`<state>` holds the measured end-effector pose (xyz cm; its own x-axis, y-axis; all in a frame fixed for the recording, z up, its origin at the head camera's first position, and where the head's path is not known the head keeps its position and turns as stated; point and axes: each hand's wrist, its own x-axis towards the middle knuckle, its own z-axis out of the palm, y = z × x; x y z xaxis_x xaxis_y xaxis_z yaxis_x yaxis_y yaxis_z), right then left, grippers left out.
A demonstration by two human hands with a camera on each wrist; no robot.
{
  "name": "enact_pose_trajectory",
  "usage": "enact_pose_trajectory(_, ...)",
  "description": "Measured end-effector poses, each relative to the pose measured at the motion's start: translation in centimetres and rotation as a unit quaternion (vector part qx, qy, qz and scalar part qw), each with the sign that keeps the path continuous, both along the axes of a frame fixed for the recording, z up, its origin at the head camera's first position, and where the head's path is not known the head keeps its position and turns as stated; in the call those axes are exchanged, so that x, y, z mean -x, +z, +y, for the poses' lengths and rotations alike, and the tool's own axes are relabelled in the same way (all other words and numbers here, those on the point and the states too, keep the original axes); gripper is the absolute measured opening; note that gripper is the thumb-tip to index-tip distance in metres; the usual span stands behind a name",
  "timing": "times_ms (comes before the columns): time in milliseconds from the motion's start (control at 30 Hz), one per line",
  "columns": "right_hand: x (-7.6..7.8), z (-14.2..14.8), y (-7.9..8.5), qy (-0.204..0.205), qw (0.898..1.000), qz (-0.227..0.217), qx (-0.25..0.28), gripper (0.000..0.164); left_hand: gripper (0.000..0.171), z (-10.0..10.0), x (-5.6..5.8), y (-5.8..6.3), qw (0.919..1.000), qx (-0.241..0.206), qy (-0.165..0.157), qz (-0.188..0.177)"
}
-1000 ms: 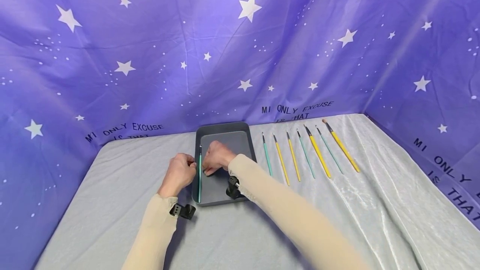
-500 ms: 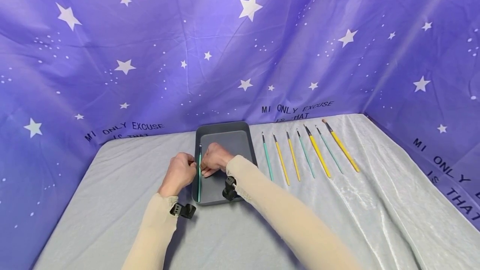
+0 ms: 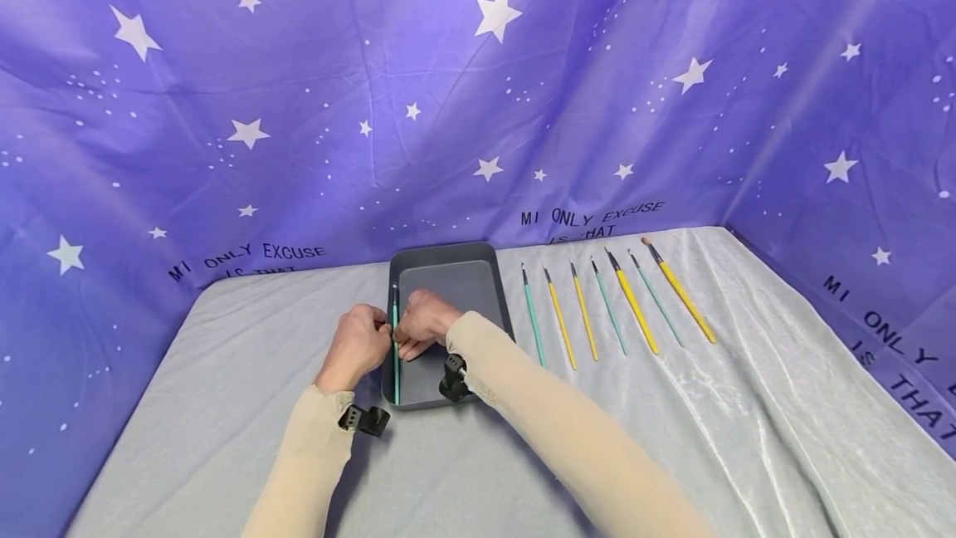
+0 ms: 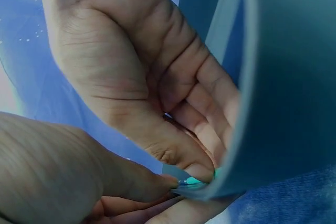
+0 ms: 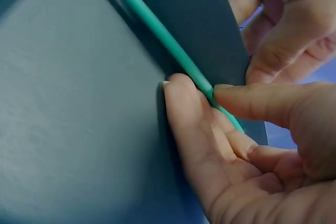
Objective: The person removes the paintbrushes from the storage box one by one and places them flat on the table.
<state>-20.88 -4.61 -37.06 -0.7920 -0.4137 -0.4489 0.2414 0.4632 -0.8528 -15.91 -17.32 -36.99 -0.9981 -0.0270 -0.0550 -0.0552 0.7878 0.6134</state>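
In the head view a dark grey rectangular tray (image 3: 456, 276) rests on the cloth-covered table, with a green-handled paintbrush (image 3: 396, 380) lengthwise along its left wall, bristles toward the far end. My right hand (image 3: 424, 320) is inside the tray and pinches the brush's green handle (image 5: 163, 38) between thumb and fingers, as the right wrist view shows. At the outside of the left wall, my left hand (image 3: 354, 347) grips the tray's rim with thumb and fingers. Both hands come close together there in the left wrist view, where the wall hides part of the right hand's fingers.
Right of the tray lies a spaced row of several paintbrushes, some with yellow handles (image 3: 633, 303) and some green (image 3: 611, 308), bristles pointing away. A purple star-printed curtain (image 3: 418, 106) stands behind the pale, wrinkled tablecloth (image 3: 747, 438).
The right hand has shifted slightly left and nearer, bringing the green paintbrush closer to the tray's left wall. My left hand stays at the rim.
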Motion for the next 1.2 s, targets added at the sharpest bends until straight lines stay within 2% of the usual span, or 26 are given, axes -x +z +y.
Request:
enact_pose_trajectory(333, -0.2, 0.1, -0.2, -0.036, 0.999, -0.002, 0.012, 0.01, 0.02, 0.1, 0.0, 0.0, 1.0, -0.002, 0.002, 0.007)
enact_pose_trajectory(900, 0.3, 2.7, 0.6, -0.016, 0.999, 0.029, 0.016, 0.02, 0.023, 0.1, -0.1, 0.2, 1.0, 0.003, 0.006, 0.007)
enact_pose_trajectory(1200, 0.5, 4.2, 1.6, -0.025, 0.999, 0.028, 0.024, 0.024, 0.021, 0.0, 0.0, 0.1, 0.9999, 0.006, 0.008, 0.013)
